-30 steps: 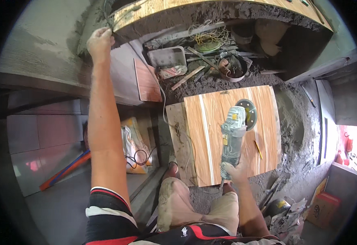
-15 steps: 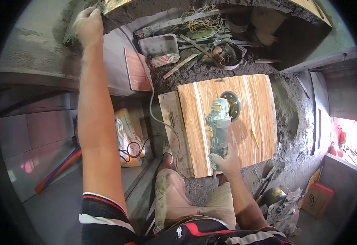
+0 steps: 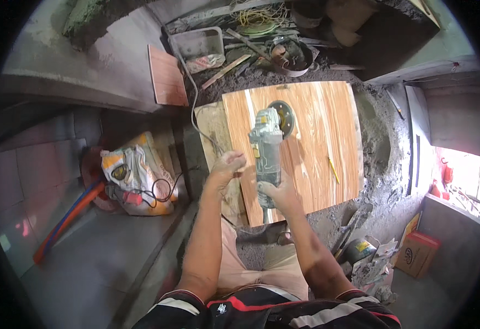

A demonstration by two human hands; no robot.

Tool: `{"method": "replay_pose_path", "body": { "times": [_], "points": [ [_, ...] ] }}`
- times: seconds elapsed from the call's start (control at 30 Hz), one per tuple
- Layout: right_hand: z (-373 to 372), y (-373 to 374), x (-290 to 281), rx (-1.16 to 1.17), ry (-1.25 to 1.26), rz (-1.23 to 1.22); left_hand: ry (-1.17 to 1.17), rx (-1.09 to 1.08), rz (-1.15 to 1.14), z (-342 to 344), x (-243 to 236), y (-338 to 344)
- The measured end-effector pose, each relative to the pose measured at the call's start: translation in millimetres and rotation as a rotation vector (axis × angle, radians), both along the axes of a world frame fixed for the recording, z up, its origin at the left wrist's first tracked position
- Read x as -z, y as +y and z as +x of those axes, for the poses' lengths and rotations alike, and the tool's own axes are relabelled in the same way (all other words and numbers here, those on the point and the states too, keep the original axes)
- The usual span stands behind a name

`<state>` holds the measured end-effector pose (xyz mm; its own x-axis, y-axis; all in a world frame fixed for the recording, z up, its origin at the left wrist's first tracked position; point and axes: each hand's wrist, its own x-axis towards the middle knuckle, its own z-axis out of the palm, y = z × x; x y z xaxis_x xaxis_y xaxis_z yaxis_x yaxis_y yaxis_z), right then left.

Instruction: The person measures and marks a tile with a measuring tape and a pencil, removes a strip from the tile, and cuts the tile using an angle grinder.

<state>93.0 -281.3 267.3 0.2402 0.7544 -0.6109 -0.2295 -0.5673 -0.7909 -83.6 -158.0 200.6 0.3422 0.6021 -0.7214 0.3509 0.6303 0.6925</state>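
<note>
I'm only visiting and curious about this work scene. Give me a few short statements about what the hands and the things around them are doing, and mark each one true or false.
1. The right hand grips the angle grinder by its rear end. True.
2. The grinder is over a wood-patterned tile. True.
3. The left hand is raised to the wall. False: it is low, beside the grinder.
4. A yellow pencil lies on the tile. True.
5. The printed sack lies to the person's right. False: it is on the left.
6. The grinder's disc points towards the person. False: it points away.
</note>
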Motion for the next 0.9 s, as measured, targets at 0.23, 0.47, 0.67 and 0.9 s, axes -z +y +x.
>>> {"method": "replay_pose_path", "body": {
  "times": [0.23, 0.47, 0.67, 0.9],
  "points": [
    [-0.6, -21.1, 28.6, -0.097, 0.006, 0.13, -0.832, -0.368, -0.364, 37.3, 35.5, -55.3],
    [8.2, 0.9, 74.1, -0.07, 0.446, -0.023, -1.087, -0.494, -0.284, 35.9, 70.2, -45.8],
    [-2.0, 39.4, 104.4, -0.205, 0.046, -0.026, -1.154, -0.44, -0.243, 43.4, 81.5, -15.3],
    [-15.0, 72.4, 120.3, -0.208, -0.213, -0.023, -1.175, -0.533, -0.279, 40.9, 89.8, 12.6]
  ]
}}
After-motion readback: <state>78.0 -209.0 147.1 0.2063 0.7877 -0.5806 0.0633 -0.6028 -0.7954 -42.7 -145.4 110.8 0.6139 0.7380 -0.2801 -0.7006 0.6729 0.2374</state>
